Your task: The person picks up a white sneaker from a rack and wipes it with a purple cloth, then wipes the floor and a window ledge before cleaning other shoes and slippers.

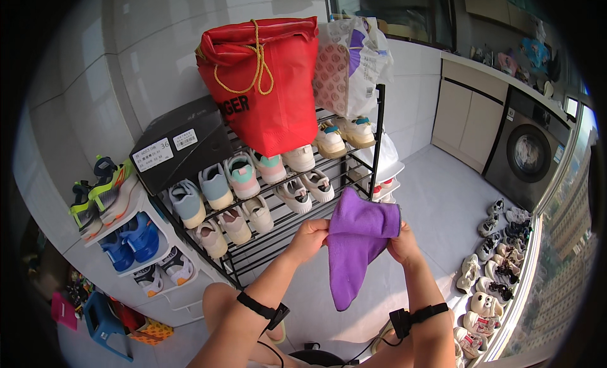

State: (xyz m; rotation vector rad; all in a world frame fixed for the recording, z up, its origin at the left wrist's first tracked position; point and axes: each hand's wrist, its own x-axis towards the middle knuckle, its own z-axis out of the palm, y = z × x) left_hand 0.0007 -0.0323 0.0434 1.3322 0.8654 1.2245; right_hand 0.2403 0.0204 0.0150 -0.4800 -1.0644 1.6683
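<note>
A purple cloth (pixel 358 254), folded over along its upper part, hangs between my two hands in front of the shoe rack. My left hand (pixel 310 237) pinches its left edge, and my right hand (pixel 403 243) grips the right edge near a dark hem. The lower corner of the cloth dangles free above the floor. Behind it stands a black metal shoe rack (pixel 284 225) with pairs of shoes on its bars. Pale blue sneakers (pixel 216 185) and a pink, mint and white sneaker (pixel 242 173) sit on its upper tier.
On the rack's top are a red bag (pixel 270 88) with yellow cord, a plastic bag (pixel 351 67) and a black shoebox (pixel 182 140). White shelves (pixel 166 278) with shoes stand at left. Several shoes (pixel 493 273) line the window side. A washing machine (pixel 526 150) stands at far right.
</note>
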